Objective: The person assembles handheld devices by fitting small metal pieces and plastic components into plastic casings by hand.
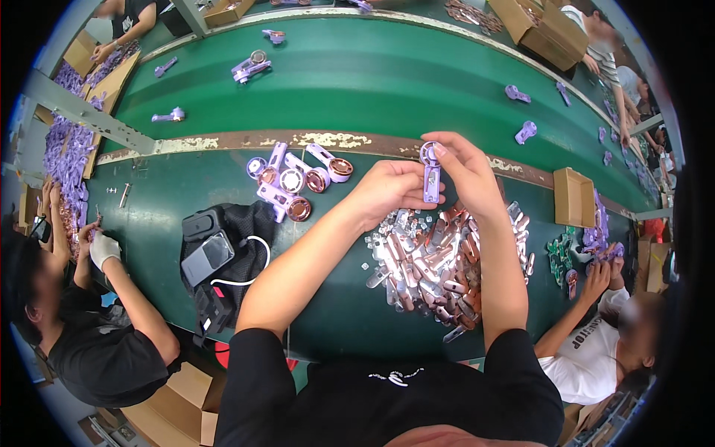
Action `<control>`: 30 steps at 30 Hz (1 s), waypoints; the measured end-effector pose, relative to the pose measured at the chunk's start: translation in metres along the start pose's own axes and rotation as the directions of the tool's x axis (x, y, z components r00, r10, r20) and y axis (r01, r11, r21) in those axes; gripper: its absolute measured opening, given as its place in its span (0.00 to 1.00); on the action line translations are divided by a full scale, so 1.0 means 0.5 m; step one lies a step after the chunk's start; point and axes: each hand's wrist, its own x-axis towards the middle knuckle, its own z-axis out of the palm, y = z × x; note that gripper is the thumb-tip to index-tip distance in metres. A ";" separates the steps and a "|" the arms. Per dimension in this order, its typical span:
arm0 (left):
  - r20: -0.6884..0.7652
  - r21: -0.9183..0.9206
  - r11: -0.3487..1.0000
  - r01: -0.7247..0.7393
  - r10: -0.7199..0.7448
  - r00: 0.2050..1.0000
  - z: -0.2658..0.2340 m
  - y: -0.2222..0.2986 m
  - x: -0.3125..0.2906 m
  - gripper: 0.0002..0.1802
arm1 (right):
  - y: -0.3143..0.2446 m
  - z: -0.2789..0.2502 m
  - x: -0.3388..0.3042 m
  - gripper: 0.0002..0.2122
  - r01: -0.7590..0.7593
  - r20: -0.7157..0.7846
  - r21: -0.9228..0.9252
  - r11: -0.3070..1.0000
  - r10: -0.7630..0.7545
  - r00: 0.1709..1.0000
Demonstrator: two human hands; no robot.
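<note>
Above the green worktable, I hold a purple plastic fan housing [431, 184] with a round slotted head at the top and a straight handle below. My left hand [398, 185] grips the handle from the side, fingers curled. The fingers of my right hand [471, 175] close round its round head. Just beneath my hands lies a loose pile of shiny copper-pink and clear strip-shaped pieces [428, 264], partly covered by my right forearm. To the left of my hands sits a cluster of purple fan bodies [279, 200], several with copper-coloured round heads.
Beyond a worn metal edge runs a green conveyor belt [357, 82] carrying scattered purple parts. A black bag [257, 220] with a grey power bank [208, 258] and white cable lies left. At right are a cardboard box [573, 200] and green circuit boards [558, 257]. Co-workers sit on both sides.
</note>
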 end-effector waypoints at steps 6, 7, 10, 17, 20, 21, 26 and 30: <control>0.009 -0.021 1.000 0.004 -0.004 1.000 0.007 0.000 0.002 0.17 | 0.001 -0.006 -0.001 0.12 0.020 -0.005 -0.017 1.000 -0.020 1.000; 0.013 -0.021 1.000 0.006 -0.006 1.000 0.007 0.001 0.002 0.17 | 0.000 -0.005 -0.001 0.12 0.019 -0.009 -0.019 1.000 -0.019 1.000; 0.013 -0.042 0.999 -0.005 0.006 1.000 0.008 0.000 -0.002 0.16 | 0.004 -0.001 -0.002 0.12 0.029 -0.005 -0.024 0.999 -0.029 1.000; -0.106 0.061 0.994 -0.091 0.098 0.990 0.023 -0.026 0.001 0.10 | -0.004 0.006 -0.006 0.12 0.032 0.040 0.028 0.999 -0.033 0.999; -0.131 0.037 0.987 -0.157 0.161 0.978 0.020 -0.035 0.000 0.09 | -0.006 0.006 -0.009 0.13 0.060 0.062 0.061 0.996 -0.064 0.996; -0.128 0.031 0.981 -0.190 0.192 0.973 0.019 -0.036 0.000 0.10 | -0.009 0.006 -0.010 0.13 0.067 0.068 0.072 0.995 -0.072 0.995; -0.169 0.665 0.729 -0.161 0.357 0.919 0.024 0.004 -0.010 0.13 | -0.025 0.021 -0.021 0.12 0.193 -0.022 -0.037 0.980 -0.194 0.981; -0.178 0.736 0.662 -0.143 0.392 0.902 0.036 0.018 -0.013 0.11 | -0.041 0.034 -0.033 0.13 0.253 -0.083 -0.174 0.952 -0.271 0.959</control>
